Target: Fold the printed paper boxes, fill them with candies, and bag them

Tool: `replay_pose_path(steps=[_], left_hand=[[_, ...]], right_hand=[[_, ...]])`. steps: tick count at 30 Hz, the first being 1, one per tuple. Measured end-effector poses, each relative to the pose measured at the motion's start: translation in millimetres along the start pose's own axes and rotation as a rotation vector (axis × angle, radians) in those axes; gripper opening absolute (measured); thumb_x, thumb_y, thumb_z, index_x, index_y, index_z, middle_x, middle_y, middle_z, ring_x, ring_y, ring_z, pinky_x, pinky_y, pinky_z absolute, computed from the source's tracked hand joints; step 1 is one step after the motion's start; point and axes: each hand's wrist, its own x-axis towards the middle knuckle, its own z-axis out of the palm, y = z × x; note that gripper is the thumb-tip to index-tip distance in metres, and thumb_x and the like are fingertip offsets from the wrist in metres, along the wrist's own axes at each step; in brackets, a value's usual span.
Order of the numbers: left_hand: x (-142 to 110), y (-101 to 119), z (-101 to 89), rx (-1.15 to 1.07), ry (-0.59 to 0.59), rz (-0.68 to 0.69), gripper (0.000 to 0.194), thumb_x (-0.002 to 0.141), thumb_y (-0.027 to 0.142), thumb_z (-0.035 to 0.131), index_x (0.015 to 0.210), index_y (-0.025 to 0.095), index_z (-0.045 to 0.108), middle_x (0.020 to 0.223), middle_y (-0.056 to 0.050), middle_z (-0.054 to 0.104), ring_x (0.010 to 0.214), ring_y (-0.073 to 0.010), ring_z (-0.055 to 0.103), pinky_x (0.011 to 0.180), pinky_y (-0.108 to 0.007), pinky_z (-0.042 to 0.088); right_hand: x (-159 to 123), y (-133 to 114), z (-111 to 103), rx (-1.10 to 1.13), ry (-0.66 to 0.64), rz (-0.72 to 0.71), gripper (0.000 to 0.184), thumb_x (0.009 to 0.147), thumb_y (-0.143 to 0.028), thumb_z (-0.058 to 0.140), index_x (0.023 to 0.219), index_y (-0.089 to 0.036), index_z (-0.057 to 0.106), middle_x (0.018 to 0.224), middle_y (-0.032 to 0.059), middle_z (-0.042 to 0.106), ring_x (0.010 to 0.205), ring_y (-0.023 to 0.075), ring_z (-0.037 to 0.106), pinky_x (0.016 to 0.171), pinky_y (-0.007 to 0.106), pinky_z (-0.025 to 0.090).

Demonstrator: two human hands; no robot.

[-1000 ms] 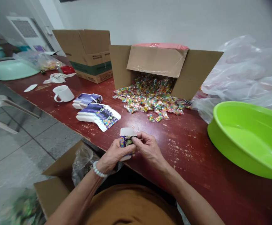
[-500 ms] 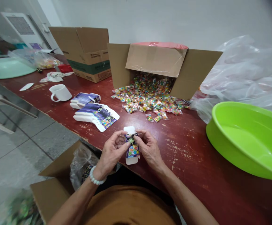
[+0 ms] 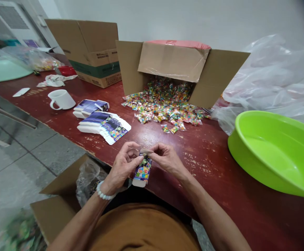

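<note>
Between my hands, at the table's near edge, is a small printed candy box [image 3: 142, 170] in purple and black with a bright picture on its front. My left hand [image 3: 127, 164] grips its left side, thumb across the front. At the top end, my right hand [image 3: 164, 157] pinches the white flap, which is folded over toward me. The lower end shows a white flap too. Beyond my left hand lies a fanned stack of flat candy boxes [image 3: 103, 125], purple with white edges. Small wrapped candies [image 3: 164, 108] spill from a tipped carton [image 3: 172, 61] farther back.
A green basin [image 3: 246, 153] stands at the right, with clear plastic bags [image 3: 269, 80] behind it. To the left are a white mug [image 3: 62, 99], a crumpled cloth [image 3: 53, 81] and another carton [image 3: 94, 52]. An open carton [image 3: 56, 212] with a plastic bag sits below the table edge.
The box's top flap, upright before, is now bent over under my right fingers. The box has tilted and shifted slightly left. The view has shifted a little.
</note>
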Motion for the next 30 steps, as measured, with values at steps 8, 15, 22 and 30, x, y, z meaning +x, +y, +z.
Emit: replay_pose_path(steps=[8, 15, 22, 30], left_hand=[[-1, -6, 8.4, -0.288, -0.135, -0.475, 0.05, 0.092, 0.061, 0.045, 0.09, 0.014, 0.059, 0.07, -0.006, 0.067, 0.045, -0.0168, 0.063, 0.043, -0.027, 0.05], [6, -17, 16.0, -0.238, -0.078, -0.416, 0.064, 0.088, 0.073, 0.039, 0.084, 0.014, 0.064, 0.061, -0.005, 0.065, 0.036, -0.0128, 0.055, 0.036, -0.023, 0.042], [5, -20, 7.2, -0.049, -0.054, -0.303, 0.071, 0.085, 0.076, 0.04, 0.078, 0.011, 0.066, 0.058, -0.006, 0.064, 0.037, -0.012, 0.055, 0.037, -0.022, 0.041], [6, -22, 7.0, -0.164, -0.03, -0.344, 0.066, 0.086, 0.073, 0.045, 0.119, 0.017, 0.059, 0.059, -0.001, 0.064, 0.035, -0.0143, 0.055, 0.034, -0.024, 0.044]], right_hand=[[-8, -2, 5, -0.308, 0.028, -0.15, 0.023, 0.085, -0.042, 0.067, 0.082, -0.02, 0.07, 0.072, 0.0015, 0.067, 0.067, 0.0145, 0.063, 0.06, 0.024, 0.048], [2, -12, 6, -0.198, 0.008, 0.051, 0.014, 0.077, -0.032, 0.068, 0.078, -0.018, 0.067, 0.066, -0.0014, 0.067, 0.051, 0.01, 0.058, 0.048, 0.02, 0.044], [11, -7, 8, -0.094, 0.054, 0.104, 0.017, 0.072, -0.032, 0.072, 0.071, -0.017, 0.065, 0.062, -0.0013, 0.065, 0.053, 0.0101, 0.055, 0.052, 0.022, 0.044], [-5, -6, 10, -0.35, -0.154, -0.22, 0.017, 0.09, -0.036, 0.062, 0.089, -0.021, 0.069, 0.106, 0.0061, 0.072, 0.096, 0.0181, 0.066, 0.086, 0.032, 0.05]])
